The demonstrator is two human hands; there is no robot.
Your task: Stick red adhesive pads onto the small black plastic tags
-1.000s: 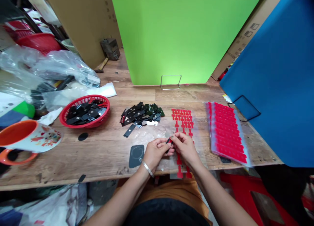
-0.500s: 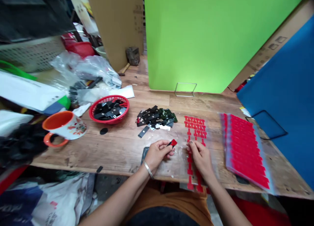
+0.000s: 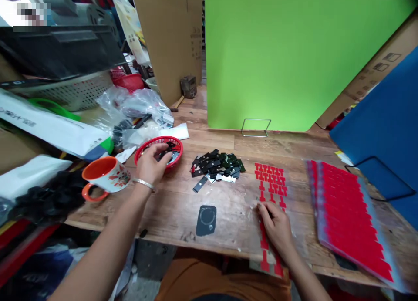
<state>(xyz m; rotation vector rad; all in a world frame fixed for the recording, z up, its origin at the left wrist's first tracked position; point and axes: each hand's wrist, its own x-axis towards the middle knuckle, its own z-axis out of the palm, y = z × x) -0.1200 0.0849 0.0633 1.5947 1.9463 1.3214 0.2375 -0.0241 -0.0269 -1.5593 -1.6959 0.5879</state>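
My left hand (image 3: pixel 153 162) is over the red plastic basket (image 3: pixel 179 159), thumb and fingers apart, with no piece visible in its grasp. Flat black pieces (image 3: pixel 171 145) fill the basket, partly hidden by the hand. My right hand (image 3: pixel 276 222) rests on a clear sheet of red T-shaped stickers (image 3: pixel 270 175). Its thumb and forefinger are pinched together at a sticker column; what lies between the fingertips cannot be made out. A loose pile of flat black pieces (image 3: pixel 215 164) lies between the basket and the sheet.
A stack of red sticker sheets (image 3: pixel 354 218) lies at the right. An orange-and-white mug (image 3: pixel 112 177) stands left of the basket. A dark patch (image 3: pixel 206 220) marks the wooden table. A green board (image 3: pixel 261 57) and a blue board (image 3: pixel 388 118) stand behind, with bags and boxes at left.
My left hand has moved left from the table's middle to the basket; the black piece with red on it no longer shows in its fingers. My right hand stays at the sheet.
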